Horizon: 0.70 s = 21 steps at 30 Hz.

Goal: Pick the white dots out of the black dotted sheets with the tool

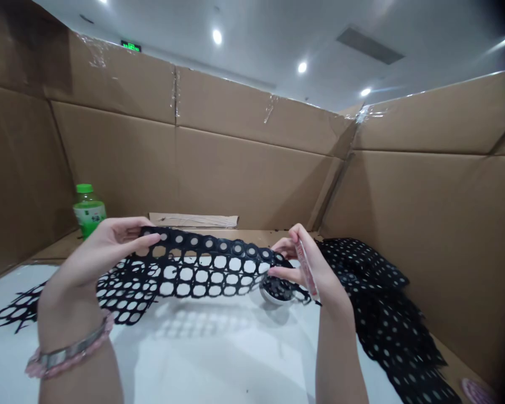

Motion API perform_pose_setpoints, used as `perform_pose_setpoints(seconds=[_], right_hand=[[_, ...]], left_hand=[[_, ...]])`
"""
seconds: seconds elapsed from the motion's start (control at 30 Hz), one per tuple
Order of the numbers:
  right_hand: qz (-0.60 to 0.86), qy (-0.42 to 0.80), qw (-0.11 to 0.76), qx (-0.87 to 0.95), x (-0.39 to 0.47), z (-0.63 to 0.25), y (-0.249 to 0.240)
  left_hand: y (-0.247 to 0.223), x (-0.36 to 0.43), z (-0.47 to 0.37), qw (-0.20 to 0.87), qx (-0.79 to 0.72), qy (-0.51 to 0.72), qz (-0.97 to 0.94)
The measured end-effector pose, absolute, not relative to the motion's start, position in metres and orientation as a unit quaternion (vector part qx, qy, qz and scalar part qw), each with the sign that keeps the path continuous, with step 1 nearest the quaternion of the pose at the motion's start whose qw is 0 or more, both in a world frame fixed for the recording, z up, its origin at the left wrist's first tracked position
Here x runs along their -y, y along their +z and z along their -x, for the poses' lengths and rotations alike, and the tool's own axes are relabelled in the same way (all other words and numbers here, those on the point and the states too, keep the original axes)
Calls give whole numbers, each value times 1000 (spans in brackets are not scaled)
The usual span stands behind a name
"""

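A black sheet of punched soft material is stretched in the air over the white table. Its top row has ring shapes with small holes; the rows beneath have large open holes. My left hand pinches the upper left corner between thumb and fingers. On the right end, my right hand is closed on the sheet's edge. A thin clear stick-like tool with red print lies along that palm; its tip is hard to make out. Below my right hand, a small white bowl contains black ring pieces.
Holed black sheet scraps lie at the left on the white table. A pile of dotted black sheets spreads along the right. A green-capped bottle stands at the back left. Cardboard walls surround the table.
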State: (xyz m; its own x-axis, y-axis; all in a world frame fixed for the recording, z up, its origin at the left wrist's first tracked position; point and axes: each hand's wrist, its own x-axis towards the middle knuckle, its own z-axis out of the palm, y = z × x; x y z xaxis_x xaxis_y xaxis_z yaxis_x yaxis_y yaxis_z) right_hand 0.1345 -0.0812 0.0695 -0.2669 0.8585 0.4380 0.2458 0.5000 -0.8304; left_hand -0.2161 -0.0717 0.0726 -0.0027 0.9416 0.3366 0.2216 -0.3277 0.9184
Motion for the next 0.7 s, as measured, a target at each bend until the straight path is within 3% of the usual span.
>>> perform_pose_setpoints(seconds=[0.13, 0.23, 0.37, 0.5, 0.7], right_hand=[[372, 323, 449, 745, 84, -119, 68], [357, 287, 410, 788, 92, -101, 68], [343, 234, 366, 833, 103, -84, 65], [337, 230, 449, 795, 108, -90, 66], [339, 294, 564, 693, 106, -101, 72]], left_hand=[[71, 77, 230, 270, -534, 408, -689], [73, 80, 203, 202, -495, 395, -747], [72, 77, 130, 361, -278, 362, -813], [66, 72, 90, 458, -221, 336, -793], [72, 78, 104, 400, -284, 464, -737]])
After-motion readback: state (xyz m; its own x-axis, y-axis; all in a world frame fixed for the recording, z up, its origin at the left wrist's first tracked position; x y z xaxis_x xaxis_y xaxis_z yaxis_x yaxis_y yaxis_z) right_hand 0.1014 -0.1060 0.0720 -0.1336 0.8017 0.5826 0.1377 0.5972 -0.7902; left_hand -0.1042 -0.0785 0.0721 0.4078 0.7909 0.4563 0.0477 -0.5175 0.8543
